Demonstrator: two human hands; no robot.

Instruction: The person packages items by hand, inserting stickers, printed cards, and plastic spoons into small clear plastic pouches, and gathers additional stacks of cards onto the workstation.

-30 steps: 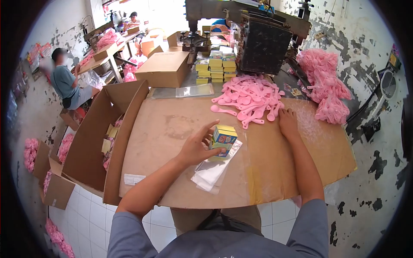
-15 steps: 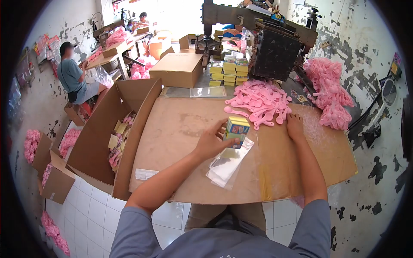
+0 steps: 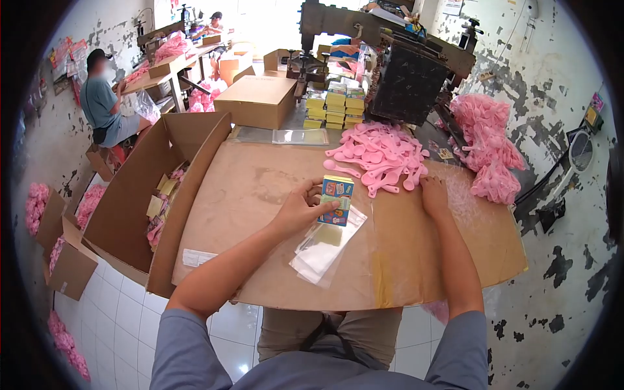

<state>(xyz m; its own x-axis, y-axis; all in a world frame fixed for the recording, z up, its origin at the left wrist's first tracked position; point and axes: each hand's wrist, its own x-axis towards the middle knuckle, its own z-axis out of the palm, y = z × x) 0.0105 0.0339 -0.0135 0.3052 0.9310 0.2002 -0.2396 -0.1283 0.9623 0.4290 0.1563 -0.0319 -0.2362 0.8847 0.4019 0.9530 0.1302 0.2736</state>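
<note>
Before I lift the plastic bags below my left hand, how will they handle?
The plastic bags look thin and flat, so they're probably light and floppy. Their glossy sheen suggests they may slip over one another, and their uneven edges hint they could fan out.

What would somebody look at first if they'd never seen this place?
Probably the heap of bright pink spoons at the far edge of the cardboard sheet, in front of the big black block; the right hand is at its right side. Next, perhaps the colourful little pack in the left hand, above some see-through plastic bags.
</note>
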